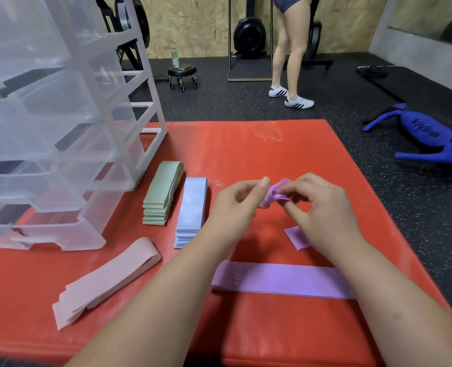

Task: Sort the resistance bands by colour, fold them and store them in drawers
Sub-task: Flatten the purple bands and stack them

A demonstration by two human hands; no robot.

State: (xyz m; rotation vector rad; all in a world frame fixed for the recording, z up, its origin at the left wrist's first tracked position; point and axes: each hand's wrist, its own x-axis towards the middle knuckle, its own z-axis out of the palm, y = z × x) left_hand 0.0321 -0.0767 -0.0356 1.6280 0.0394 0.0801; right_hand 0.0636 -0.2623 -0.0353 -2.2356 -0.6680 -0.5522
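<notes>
The drawer unit (60, 128) walls off my left. The green stack (161, 193) and blue stack (193, 207) lie just beside it, and the pink stack (105, 279) lies nearer me. A flat purple band (280, 280) crosses under both forearms. My left hand (235, 205) and right hand (322, 205) fill the middle, pinching a bunched purple band (275, 193). I see open mat (246, 149) beyond them, out to the far right corner.

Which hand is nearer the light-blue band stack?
Left. The left hand is just right of the light-blue band stack; the right hand lies farther right, across the pinched purple band.
</notes>
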